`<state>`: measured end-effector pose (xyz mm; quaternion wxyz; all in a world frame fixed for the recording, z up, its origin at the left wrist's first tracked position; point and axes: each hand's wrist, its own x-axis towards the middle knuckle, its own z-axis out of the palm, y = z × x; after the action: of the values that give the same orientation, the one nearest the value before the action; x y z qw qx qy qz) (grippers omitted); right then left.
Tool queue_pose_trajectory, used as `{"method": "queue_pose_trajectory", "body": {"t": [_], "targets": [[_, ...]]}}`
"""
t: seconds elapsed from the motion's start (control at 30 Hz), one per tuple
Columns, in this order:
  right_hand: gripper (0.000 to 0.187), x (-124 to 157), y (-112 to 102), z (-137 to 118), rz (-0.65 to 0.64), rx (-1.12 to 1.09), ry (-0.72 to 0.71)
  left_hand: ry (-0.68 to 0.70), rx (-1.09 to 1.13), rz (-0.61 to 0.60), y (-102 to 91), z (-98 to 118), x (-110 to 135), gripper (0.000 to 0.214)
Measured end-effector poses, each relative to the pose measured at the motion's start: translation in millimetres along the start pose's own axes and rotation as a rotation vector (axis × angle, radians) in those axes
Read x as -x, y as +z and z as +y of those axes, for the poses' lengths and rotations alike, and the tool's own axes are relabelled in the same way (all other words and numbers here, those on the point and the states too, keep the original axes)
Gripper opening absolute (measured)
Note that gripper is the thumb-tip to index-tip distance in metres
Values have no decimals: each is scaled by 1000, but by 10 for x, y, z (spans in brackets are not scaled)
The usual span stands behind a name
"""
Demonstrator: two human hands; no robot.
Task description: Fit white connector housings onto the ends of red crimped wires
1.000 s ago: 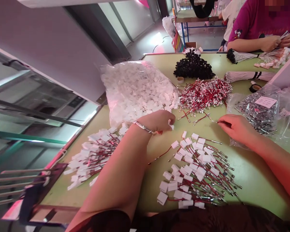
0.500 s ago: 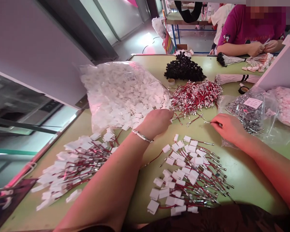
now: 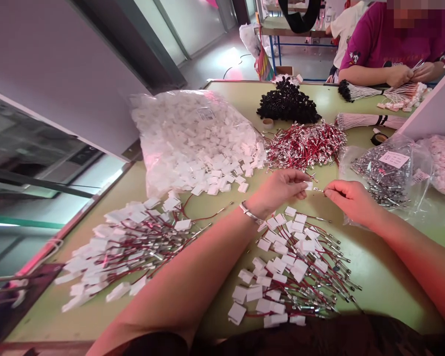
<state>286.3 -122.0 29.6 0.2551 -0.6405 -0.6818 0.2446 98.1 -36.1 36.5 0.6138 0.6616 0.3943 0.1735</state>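
Between the thumb and fingers of my left hand is a small white plastic connector housing. Close on its right, my right hand pinches a short wire with a metal terminal that points at the housing. Whether terminal and housing touch I cannot tell. Below my hands lies a spread of red wires with white housings at one end and metal ends at the other. Left of my forearm is a second such pile. Just beyond my hands is a heap of loose red wires with metal terminals.
A clear bag of white housings spills open at the left. Black parts are heaped at the back, near a tape roll. Bags of metal parts lie right. A co-worker handles white wires across the table.
My left hand has moved right, from beside the bag of housings to my right hand, and a white housing now shows in its fingers. My right hand still pinches the wire.
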Motion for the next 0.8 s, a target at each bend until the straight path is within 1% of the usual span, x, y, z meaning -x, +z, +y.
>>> {"method": "queue_pose_trajectory", "body": {"t": [0.07,0.17,0.23,0.37,0.43,0.53,0.67,0.7,0.8], "targets": [[26,3,10,-22,-17,-29,20,-18,86,-13,58,-48,-7,22],[24,-2,18,-43,-38,-64,47,-17,160,-66,29,-81,14,21],[23,-3,14,-57,-55,-77,91,-9,141,-96,8,-75,31,21],[21,4,13,-103,-85,-52,185,-21,18,-76,46,-23,54,20],[20,6,31,-126,-92,-57,178,-25,-25,-96,84,-3,60,19],[20,5,72,-139,-79,-135,144,-31,-74,-114,115,-1,60,19],[23,13,105,-128,-125,-200,195,-20,-33,-122,80,-53,54,16],[23,20,113,-130,-132,-206,185,-14,-14,-135,67,-72,52,15],[24,52,159,-162,-113,-216,81,-9,32,-170,49,-121,44,17]]}}
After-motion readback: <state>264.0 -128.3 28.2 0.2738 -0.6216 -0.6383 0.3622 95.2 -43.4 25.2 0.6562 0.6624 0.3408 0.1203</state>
